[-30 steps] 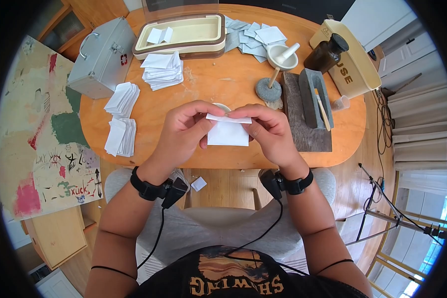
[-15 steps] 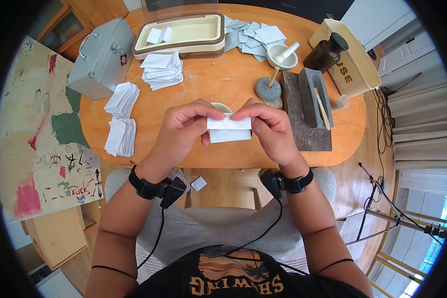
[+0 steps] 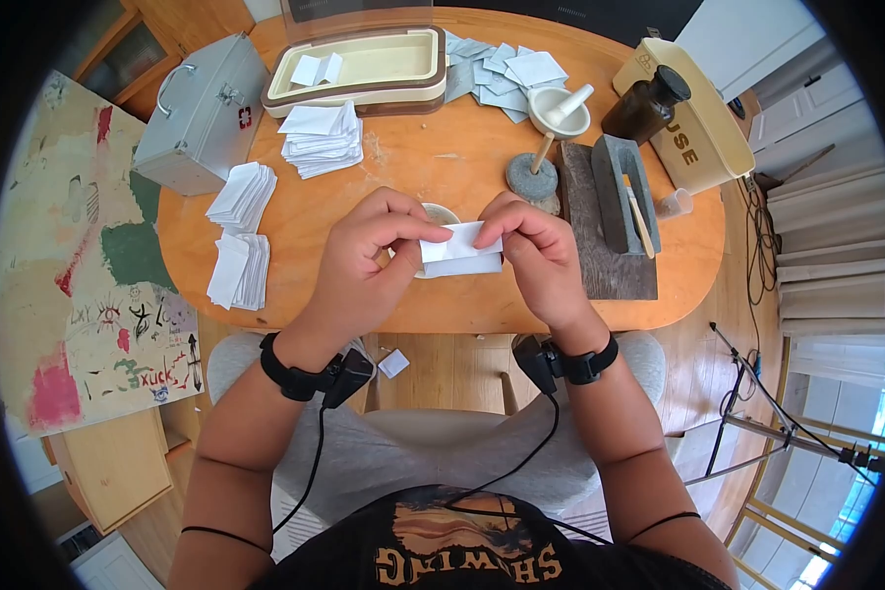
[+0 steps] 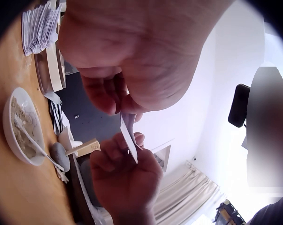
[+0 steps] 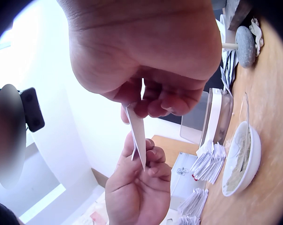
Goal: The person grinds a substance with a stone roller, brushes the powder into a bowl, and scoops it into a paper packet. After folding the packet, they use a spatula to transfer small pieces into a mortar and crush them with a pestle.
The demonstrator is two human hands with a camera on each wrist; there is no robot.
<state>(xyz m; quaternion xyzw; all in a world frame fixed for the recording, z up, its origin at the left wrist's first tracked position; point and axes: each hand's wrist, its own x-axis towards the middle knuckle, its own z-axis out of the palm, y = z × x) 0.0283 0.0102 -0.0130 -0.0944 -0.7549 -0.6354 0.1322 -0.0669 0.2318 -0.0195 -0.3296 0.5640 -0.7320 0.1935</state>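
Note:
A small white paper packet (image 3: 465, 252) with a folded flap is held above the table in the head view. My left hand (image 3: 372, 258) pinches its left end between thumb and fingers, and my right hand (image 3: 536, 258) pinches its right end. Both wrist views show the packet edge-on, its flap standing slightly away from the body. Below and behind the hands sits a white bowl (image 4: 20, 136), holding pale, lumpy contents and a spoon (image 4: 31, 138); in the head view the left hand and packet partly cover it.
Stacks of white packets (image 3: 323, 141) stand at the left, near a metal case (image 3: 202, 113) and a cream tray (image 3: 359, 74). Grey-white papers (image 3: 497, 84), a mortar (image 3: 559, 116), a dark bottle (image 3: 647, 106), a round stone (image 3: 531, 179) and a stone trough (image 3: 619, 197) are at the back and right.
The flap has folded down over the packet's front. My left fingers have shifted slightly away from the right ones, and the packet has moved a little right and tilted, uncovering more of the bowl.

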